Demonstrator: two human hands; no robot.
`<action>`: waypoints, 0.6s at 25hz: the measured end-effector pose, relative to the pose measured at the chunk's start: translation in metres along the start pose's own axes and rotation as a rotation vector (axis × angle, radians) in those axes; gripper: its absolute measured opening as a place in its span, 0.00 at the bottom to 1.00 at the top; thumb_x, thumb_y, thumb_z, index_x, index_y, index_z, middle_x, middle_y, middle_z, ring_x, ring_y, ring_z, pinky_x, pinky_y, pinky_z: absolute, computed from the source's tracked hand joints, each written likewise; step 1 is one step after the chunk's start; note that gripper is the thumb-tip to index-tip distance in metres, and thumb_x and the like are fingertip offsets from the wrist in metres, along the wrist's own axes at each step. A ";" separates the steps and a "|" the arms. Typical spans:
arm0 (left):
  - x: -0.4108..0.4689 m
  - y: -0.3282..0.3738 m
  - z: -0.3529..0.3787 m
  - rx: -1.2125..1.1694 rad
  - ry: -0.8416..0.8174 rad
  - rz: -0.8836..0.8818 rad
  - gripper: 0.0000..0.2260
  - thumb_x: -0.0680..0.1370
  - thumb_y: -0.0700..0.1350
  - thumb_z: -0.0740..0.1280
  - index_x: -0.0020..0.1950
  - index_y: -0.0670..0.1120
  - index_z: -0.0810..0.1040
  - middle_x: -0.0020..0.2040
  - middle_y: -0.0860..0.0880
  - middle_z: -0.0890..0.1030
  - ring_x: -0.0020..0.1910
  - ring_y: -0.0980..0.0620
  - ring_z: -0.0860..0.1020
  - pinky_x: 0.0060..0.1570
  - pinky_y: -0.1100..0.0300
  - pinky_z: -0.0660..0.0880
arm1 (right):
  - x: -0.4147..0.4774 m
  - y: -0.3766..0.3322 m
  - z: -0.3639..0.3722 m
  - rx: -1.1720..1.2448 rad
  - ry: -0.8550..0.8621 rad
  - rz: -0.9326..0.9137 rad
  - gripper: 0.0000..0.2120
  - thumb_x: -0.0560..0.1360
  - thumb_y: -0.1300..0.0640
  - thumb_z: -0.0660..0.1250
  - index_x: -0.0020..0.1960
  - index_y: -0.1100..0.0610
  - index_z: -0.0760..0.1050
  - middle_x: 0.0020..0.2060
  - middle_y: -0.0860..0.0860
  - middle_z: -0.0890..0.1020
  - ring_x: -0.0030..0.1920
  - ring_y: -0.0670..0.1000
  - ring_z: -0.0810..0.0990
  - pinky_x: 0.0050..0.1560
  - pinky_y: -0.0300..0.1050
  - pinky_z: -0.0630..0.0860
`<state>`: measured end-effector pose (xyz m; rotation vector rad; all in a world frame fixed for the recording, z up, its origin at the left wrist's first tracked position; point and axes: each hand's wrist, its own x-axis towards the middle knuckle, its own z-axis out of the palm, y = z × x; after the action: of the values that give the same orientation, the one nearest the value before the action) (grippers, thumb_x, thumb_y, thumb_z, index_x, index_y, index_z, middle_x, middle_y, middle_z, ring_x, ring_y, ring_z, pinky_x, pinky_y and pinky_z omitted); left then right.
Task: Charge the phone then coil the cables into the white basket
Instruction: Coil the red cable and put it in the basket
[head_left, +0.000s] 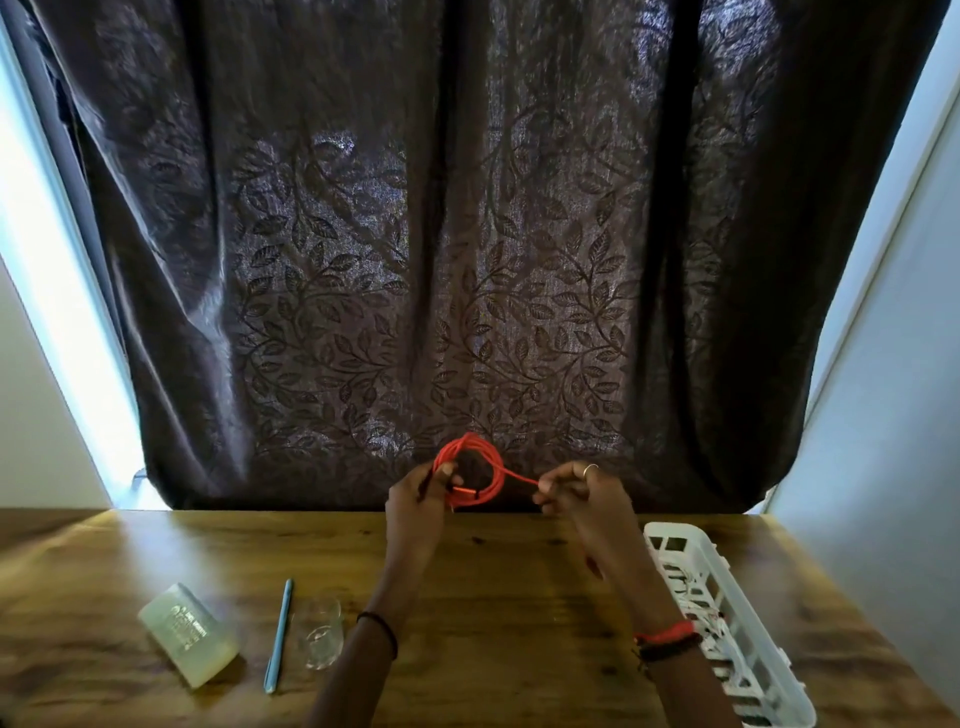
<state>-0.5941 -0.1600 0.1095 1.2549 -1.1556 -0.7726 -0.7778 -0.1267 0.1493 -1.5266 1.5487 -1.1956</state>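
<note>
The bench (493, 597) is carrying the white basket (727, 623) at near right, ready for coils. Above its far edge, the left hand (415, 499) is pinching the red cable (467, 467) loops together while the right hand (582, 493) is pinching the loose tail taut, probably to wrap.

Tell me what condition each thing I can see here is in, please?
Red cable: mostly coiled into loops, held up above the table.
Left hand: closed on the coil.
Right hand: pinching the cable's loose end.
White basket: on the table, some pale cable already inside.
Glass: upright, looks empty.
Blue pen: lying flat.
Clear bottle: lying on its side.
Curtain: drawn shut.
</note>
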 end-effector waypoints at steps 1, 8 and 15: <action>-0.002 -0.001 0.004 -0.101 0.010 -0.074 0.07 0.78 0.42 0.65 0.45 0.42 0.82 0.34 0.51 0.82 0.34 0.53 0.78 0.37 0.54 0.76 | 0.002 0.004 0.005 -0.114 0.070 -0.045 0.04 0.76 0.59 0.66 0.43 0.53 0.77 0.39 0.46 0.82 0.41 0.43 0.80 0.43 0.34 0.74; -0.032 -0.014 0.028 -0.457 0.117 -0.313 0.06 0.77 0.42 0.65 0.45 0.45 0.82 0.34 0.54 0.84 0.35 0.57 0.79 0.34 0.65 0.75 | 0.003 0.027 0.045 -0.347 0.233 -0.038 0.14 0.78 0.53 0.61 0.58 0.59 0.77 0.50 0.53 0.82 0.42 0.43 0.76 0.35 0.27 0.66; -0.054 -0.025 0.040 -0.498 0.138 -0.338 0.06 0.77 0.43 0.65 0.44 0.45 0.82 0.37 0.46 0.81 0.36 0.52 0.76 0.35 0.62 0.71 | 0.001 0.040 0.061 -0.117 0.194 0.045 0.14 0.78 0.48 0.60 0.45 0.54 0.80 0.29 0.43 0.74 0.30 0.39 0.70 0.29 0.30 0.62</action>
<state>-0.6435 -0.1268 0.0702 1.0664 -0.5891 -1.1247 -0.7378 -0.1416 0.0898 -1.4765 1.7981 -1.2781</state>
